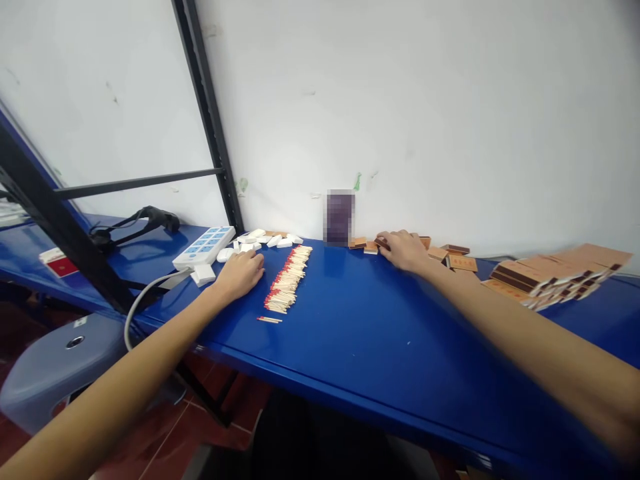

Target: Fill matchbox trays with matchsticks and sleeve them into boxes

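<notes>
My left hand (241, 271) rests on the blue table (380, 320), fingers curled down by the white inner trays (260, 240) and just left of a long row of red-tipped matches (289, 279). Whether it holds one of the trays is hidden. My right hand (403, 249) reaches to the back of the table near the wall, its fingertips closed on a brown matchbox sleeve (381, 244) among several loose sleeves (453, 256).
A stack of flattened brown sleeves (555, 272) lies at the right. A white power strip (204, 248) with its cable sits left of the trays. A black shelf post (207, 113), a grey stool (55, 363) and a small dark blurred box (340, 217) against the wall are nearby.
</notes>
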### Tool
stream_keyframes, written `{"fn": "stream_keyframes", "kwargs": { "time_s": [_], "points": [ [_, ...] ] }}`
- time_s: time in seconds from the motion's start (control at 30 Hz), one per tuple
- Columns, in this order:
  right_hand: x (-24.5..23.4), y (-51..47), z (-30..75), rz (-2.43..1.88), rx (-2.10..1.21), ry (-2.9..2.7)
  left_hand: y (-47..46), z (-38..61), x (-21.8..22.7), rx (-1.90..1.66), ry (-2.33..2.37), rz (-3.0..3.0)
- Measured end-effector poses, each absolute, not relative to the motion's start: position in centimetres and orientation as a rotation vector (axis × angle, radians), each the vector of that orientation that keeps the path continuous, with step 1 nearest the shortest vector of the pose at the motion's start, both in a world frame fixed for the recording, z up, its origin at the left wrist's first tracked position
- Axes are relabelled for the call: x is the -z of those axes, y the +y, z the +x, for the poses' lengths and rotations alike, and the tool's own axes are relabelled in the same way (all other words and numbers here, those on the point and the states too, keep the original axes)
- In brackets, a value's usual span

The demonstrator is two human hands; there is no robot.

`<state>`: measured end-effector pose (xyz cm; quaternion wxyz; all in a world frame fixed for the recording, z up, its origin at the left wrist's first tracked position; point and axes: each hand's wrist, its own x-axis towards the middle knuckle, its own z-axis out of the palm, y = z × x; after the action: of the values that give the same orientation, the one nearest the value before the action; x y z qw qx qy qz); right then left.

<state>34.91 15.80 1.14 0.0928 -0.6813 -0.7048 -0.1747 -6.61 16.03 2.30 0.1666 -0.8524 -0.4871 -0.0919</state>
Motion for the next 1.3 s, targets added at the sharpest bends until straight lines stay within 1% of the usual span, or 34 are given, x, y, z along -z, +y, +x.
{"fn": "stream_keyframes", "kwargs": {
  "time_s": [0.13,0.23,0.33,0.43,0.5,0.57,0.67,0.73,0.77,0.87,0.93,1.03,1.17,1.23,1.3],
  "points": [
    [-0.8,12.5,34.3,-1.839,0.551,-2.073,14.7,-8.7,-1.6,0.359,-1.401,-2.481],
    [-0.6,8.9,33.5,-1.614,0.456,-2.172,14.3,-10.0,-1.5,0.454,-1.435,-2.498],
    [-0.6,5.6,32.8,-1.562,0.216,-2.275,14.1,-11.0,-1.7,0.517,-1.533,-2.563],
    [-0.8,3.7,32.8,-1.62,-0.068,-2.282,13.3,-11.9,-2.4,0.503,-1.585,-2.647],
    [-1.0,3.4,32.9,-1.645,-0.143,-2.254,12.0,-12.2,-3.0,0.572,-1.615,-2.68],
    [-1.1,3.2,32.5,-1.641,-0.116,-2.213,10.1,-11.8,-3.6,0.761,-1.61,-2.731],
    [-1.2,2.5,30.5,-1.536,-0.056,-2.149,6.0,-9.4,-4.1,1.186,-1.568,-2.82],
    [-1.4,1.5,28.2,-1.395,-0.129,-2.177,3.2,-6.8,-3.8,1.385,-1.466,-2.903],
    [-1.5,1.0,26.9,-1.314,-0.206,-2.214,2.0,-5.4,-3.5,1.427,-1.394,-2.931],
    [-1.6,-0.1,23.4,-1.107,-0.423,-2.297,-0.3,-2.0,-2.4,1.376,-1.245,-3.018],
    [-1.5,-0.4,21.9,-1.047,-0.481,-2.308,-0.7,-1.1,-1.7,1.335,-1.162,-3.065],
    [-0.9,-0.3,20.9,-1.049,-0.464,-2.316,0.2,-1.9,-1.4,1.216,-1.123,-3.087],
    [-0.2,-0.5,21.1,-1.122,-0.409,-2.344,2.3,-5.3,-1.8,1.075,-1.237,-2.965],
    [-0.1,-0.6,21.3,-1.159,-0.387,-2.346,3.3,-6.9,-1.9,0.981,-1.193,-3.012],
    [-0.1,-0.7,21.5,-1.195,-0.368,-2.342,4.1,-7.9,-1.7,1.011,-1.152,-3.004]
  ]
}}
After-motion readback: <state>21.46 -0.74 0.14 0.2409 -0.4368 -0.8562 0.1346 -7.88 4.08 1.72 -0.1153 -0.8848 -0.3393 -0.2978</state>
